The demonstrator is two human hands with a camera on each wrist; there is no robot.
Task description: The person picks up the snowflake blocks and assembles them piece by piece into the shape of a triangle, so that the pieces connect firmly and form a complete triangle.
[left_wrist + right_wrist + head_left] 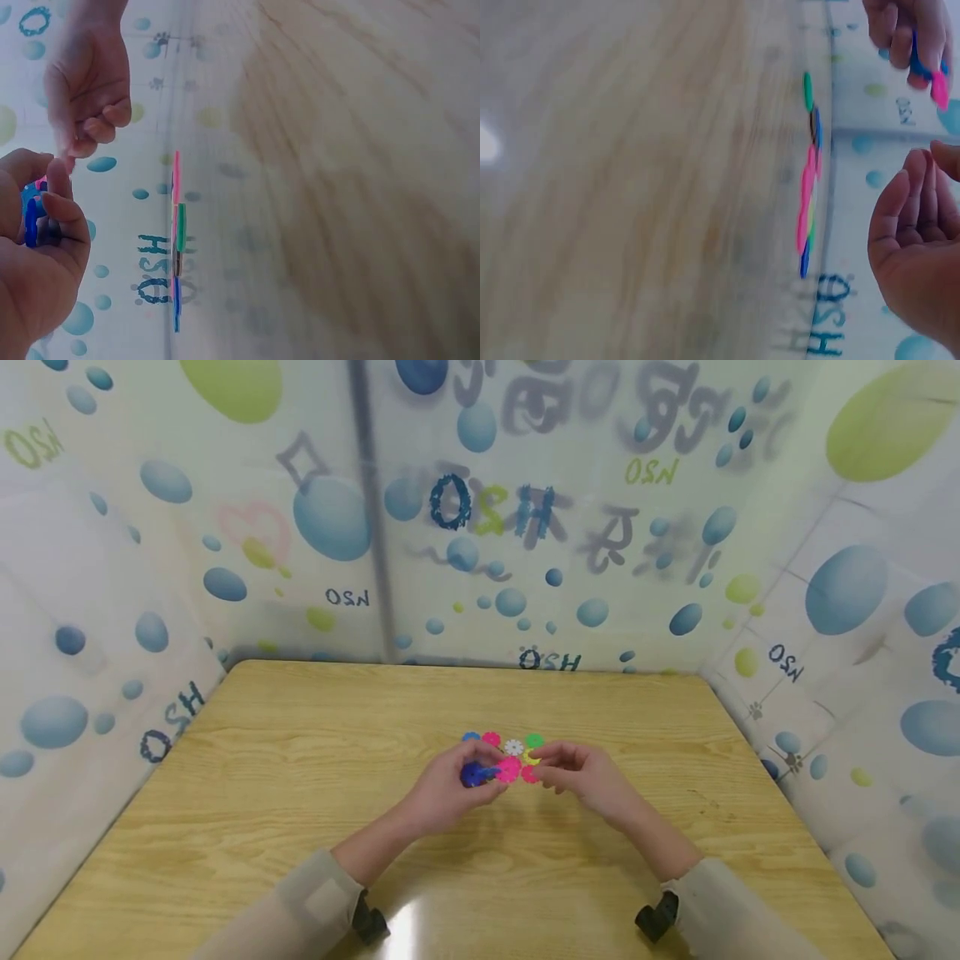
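Note:
My left hand (pixel 444 787) pinches a small joined group of notched plastic snowflake discs above the table. In it a dark blue disc (pixel 472 775), a lighter blue one and a pink disc (pixel 508 769) show. In the right wrist view the pink disc (pixel 940 90) juts out past the left fingertips. My right hand (pixel 592 778) hovers just to the right, fingers loosely bent and thumb apart, with nothing visibly held. The right wrist view shows that hand (pixel 919 251) separate from the held discs.
Several loose discs lie on the wooden table (pixel 300 727) behind the hands: a white disc (pixel 513 747), a green disc (pixel 534 740), a pink disc (pixel 491 738) and a blue disc partly hidden by the left hand. Patterned curtains (pixel 480 602) surround the table's back and sides.

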